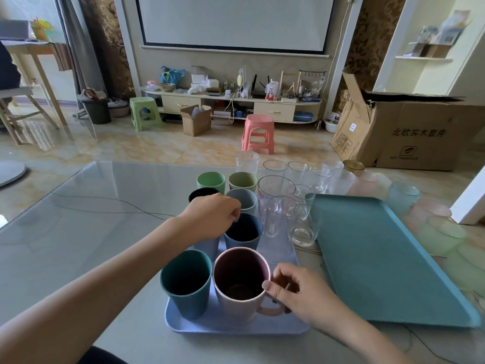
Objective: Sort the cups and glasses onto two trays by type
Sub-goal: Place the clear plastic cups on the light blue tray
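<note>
Right hand [294, 290] pinches the pink ceramic mug [240, 279] at lower centre, seating it on the lilac plastic tray [236, 327]; left hand [210, 214] grips a pale blue cup [207, 246].

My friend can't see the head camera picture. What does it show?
The right hand pinches the pink mug on the lavender tray of coloured cups; the left hand hovers curled over them. Clear glasses stand beside an empty teal tray.

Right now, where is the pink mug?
In the head view, the pink mug stands on the near end of the lavender tray, right of the teal cup, its handle held by the right hand.
</note>
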### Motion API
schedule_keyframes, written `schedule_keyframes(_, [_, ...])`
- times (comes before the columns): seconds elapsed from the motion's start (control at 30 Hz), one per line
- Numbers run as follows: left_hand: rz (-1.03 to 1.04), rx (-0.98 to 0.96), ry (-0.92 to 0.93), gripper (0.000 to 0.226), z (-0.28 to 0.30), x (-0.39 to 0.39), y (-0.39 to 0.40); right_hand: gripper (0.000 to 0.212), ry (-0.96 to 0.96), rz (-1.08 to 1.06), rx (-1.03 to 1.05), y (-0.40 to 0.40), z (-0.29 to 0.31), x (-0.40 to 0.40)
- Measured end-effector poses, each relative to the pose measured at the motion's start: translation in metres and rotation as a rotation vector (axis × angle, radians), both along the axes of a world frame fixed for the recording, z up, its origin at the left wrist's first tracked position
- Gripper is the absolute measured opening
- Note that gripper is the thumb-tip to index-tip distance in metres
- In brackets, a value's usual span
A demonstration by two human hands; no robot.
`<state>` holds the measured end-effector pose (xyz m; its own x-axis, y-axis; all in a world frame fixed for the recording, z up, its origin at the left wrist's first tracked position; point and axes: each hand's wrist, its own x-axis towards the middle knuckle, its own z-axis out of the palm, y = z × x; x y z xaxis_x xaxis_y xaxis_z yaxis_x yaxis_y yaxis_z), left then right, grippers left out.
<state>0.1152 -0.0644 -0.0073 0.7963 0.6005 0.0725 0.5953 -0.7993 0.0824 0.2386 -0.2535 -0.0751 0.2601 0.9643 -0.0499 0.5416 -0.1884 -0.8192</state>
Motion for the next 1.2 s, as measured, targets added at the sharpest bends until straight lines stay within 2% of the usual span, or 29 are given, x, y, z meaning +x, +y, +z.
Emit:
schedule_keyframes(0.1, [-0.015,-0.032,0.019,0.016,-0.002,-0.001,-0.005,0.028,0.090,-0.004,-0.013,-0.001,0.002,-0.010])
schedule_keyframes(0.2, [-0.023,-0.047,0.033,0.016,-0.002,-0.001,-0.006,0.031,0.063,-0.011,-0.018,-0.004,0.009,-0.011])
schedule_keyframes(0.27, [-0.026,-0.045,0.025,0.015,0.001,-0.002,-0.005,0.045,-0.015,-0.073,0.067,-0.001,0.018,-0.001])
schedule_keyframes(0.33, [-0.018,-0.035,0.005,0.016,0.007,-0.004,-0.001,0.057,-0.106,-0.157,0.251,0.011,0.037,0.013])
schedule_keyframes(0.43, [0.027,-0.059,-0.107,0.014,0.021,-0.004,0.017,0.042,-0.199,-0.214,0.479,0.051,0.078,0.036])
schedule_keyframes(0.5, [0.066,-0.088,-0.213,0.016,0.028,0.002,0.037,0.025,-0.311,-0.159,0.504,0.094,0.105,0.053])
schedule_keyframes(0.57, [0.102,-0.097,-0.300,0.018,0.033,0.014,0.063,0.025,-0.409,-0.082,0.388,0.147,0.119,0.071])
schedule_keyframes(0.7, [0.129,-0.112,-0.344,0.036,0.037,0.060,0.129,0.042,-0.495,-0.073,0.155,0.245,0.122,0.108])
schedule_keyframes(0.77, [0.113,-0.112,-0.242,0.057,0.034,0.091,0.156,0.053,-0.536,-0.029,-0.003,0.281,0.119,0.121])
schedule_keyframes(0.87, [0.107,-0.144,-0.023,0.089,0.024,0.134,0.180,0.083,-0.652,0.128,-0.275,0.315,0.112,0.129])
schedule_keyframes(0.93, [0.097,-0.173,0.058,0.100,0.016,0.154,0.191,0.078,-0.682,0.192,-0.358,0.332,0.104,0.134])
schedule_keyframes(1.0, [0.091,-0.189,0.103,0.102,0.003,0.167,0.204,0.070,-0.680,0.205,-0.441,0.345,0.091,0.139])
schedule_keyframes(1.07, [0.098,-0.219,0.097,0.099,-0.011,0.174,0.218,0.080,-0.657,0.219,-0.474,0.356,0.077,0.142])
schedule_keyframes(1.2, [0.103,-0.318,-0.013,0.091,-0.021,0.174,0.228,0.097,-0.591,0.228,-0.328,0.362,0.065,0.149])
